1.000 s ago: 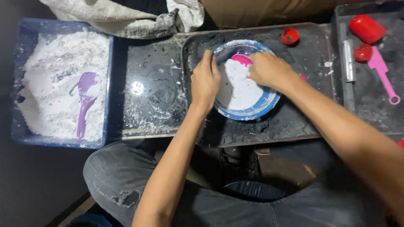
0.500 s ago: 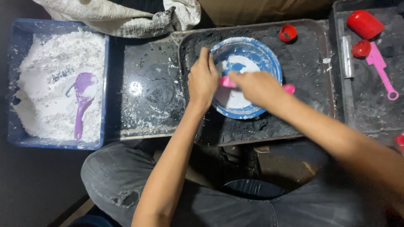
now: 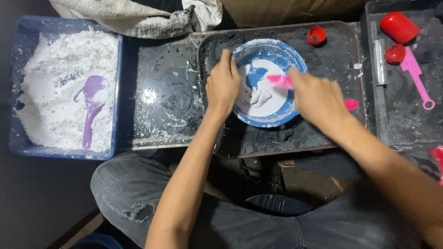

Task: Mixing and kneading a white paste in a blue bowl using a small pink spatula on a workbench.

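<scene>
A dark, powder-smeared worktop lies before you, with a black tray of dark grit at its middle; on that tray sits the blue bowl, holding white paste; your left hand is clamped over the bowl's left rim, fingers pointing far; your right hand is closed on a pink spatula, whose long axis runs left to right, blade over the paste, handle end showing just right of your hand; the right hand is the nearer to the paste; far left, a blue tub of white powder holds a purple scoop; far right lie red caps.
</scene>
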